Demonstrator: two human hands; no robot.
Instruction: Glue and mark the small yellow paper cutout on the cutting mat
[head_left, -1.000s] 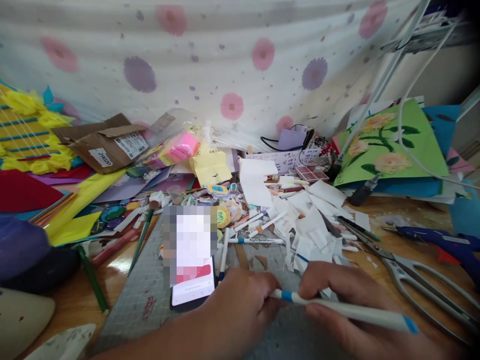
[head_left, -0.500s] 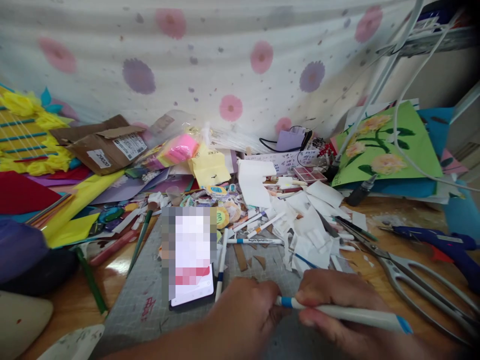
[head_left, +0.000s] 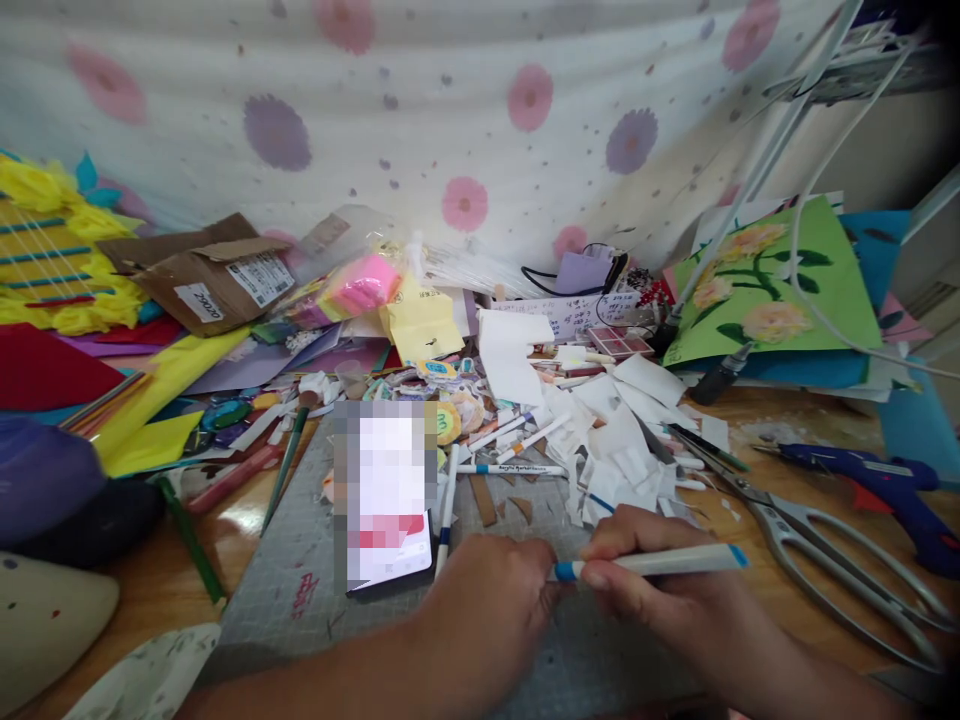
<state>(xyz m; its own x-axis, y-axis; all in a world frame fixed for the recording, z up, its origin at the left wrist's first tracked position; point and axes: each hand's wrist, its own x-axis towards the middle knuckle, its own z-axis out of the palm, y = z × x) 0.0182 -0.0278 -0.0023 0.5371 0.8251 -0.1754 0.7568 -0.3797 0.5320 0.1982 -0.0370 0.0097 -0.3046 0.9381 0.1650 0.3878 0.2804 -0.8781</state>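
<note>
In my right hand (head_left: 649,590) is a white marker (head_left: 679,561) with blue bands, pinched near its tip end. The marker lies nearly level, its rear end slightly raised to the right. Its tip end meets the fingers of my left hand (head_left: 491,600). That hand is curled with the knuckles up, low over the grey cutting mat (head_left: 300,640); whatever its fingers hold is hidden. A lit phone (head_left: 401,565) with a blurred screen lies left of my left hand. Capped markers, one of them a white acrylic marker (head_left: 517,469), lie beyond both hands.
White paper scraps (head_left: 622,450) are heaped behind my right hand. Large scissors (head_left: 817,550) and a blue glue gun (head_left: 877,475) lie at the right. Brushes, coloured paper and a cardboard box (head_left: 210,280) crowd the left, with a floral curtain (head_left: 465,120) behind.
My right hand has tilted the marker: its rear end has swung upward and leftward. Both hands sit slightly higher in view, and the scene has shifted a little.
</note>
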